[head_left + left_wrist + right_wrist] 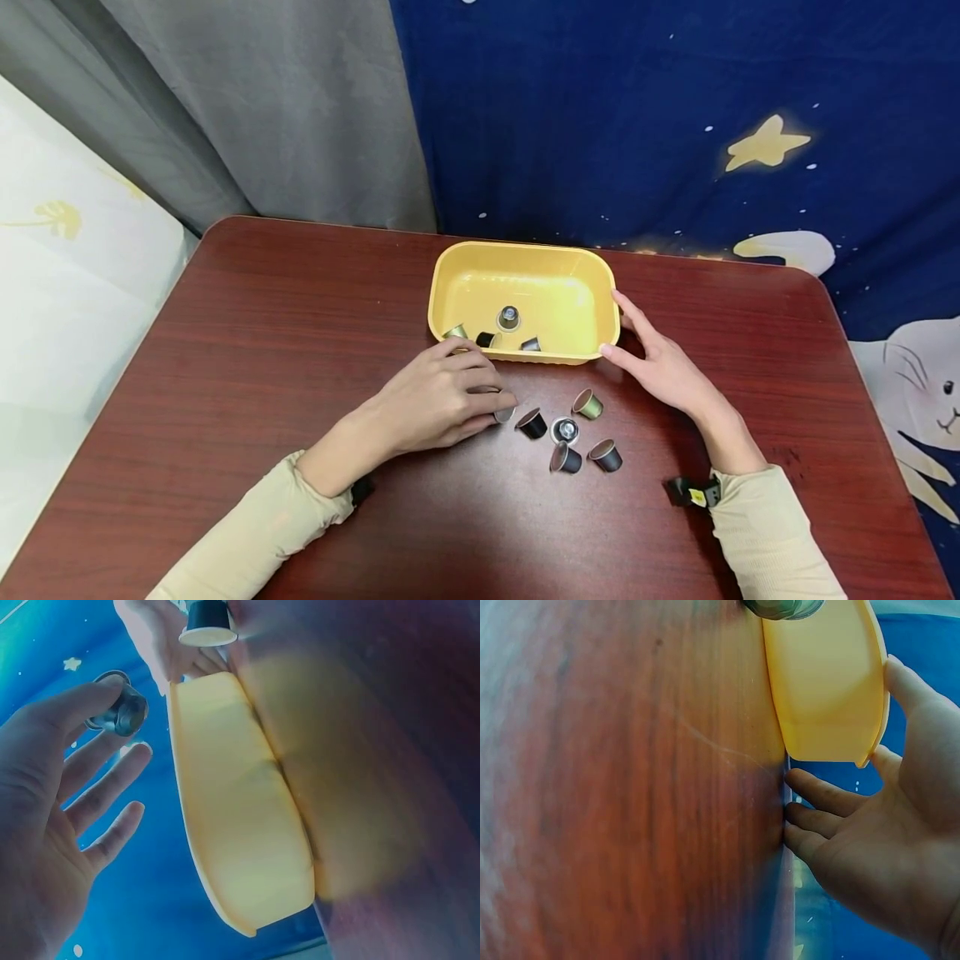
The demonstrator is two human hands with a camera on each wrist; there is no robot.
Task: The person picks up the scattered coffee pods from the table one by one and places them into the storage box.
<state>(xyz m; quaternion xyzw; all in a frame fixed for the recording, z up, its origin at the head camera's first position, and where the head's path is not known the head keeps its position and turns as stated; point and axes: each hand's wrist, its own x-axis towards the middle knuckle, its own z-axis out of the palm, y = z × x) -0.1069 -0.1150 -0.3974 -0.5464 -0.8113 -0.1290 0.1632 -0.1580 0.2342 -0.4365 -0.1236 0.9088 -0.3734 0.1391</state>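
Head view: left hand (442,398) pinches a small silver coffee capsule (504,413) on the dark red wooden table (247,333), just before the yellow plastic tray (592,275); right hand (660,367), fingers straight, steadies the tray's corner.

Left wrist: thumb and finger pinch the capsule (120,712). Probably light, thin, dentable; hold by its sides.

Right wrist: right hand (885,855) flat against the tray (825,682).

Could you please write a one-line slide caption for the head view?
Left hand pinches a coffee capsule while right hand steadies the yellow tray.

Capsule (504,414) perhaps half-hidden by fingers (480,392)
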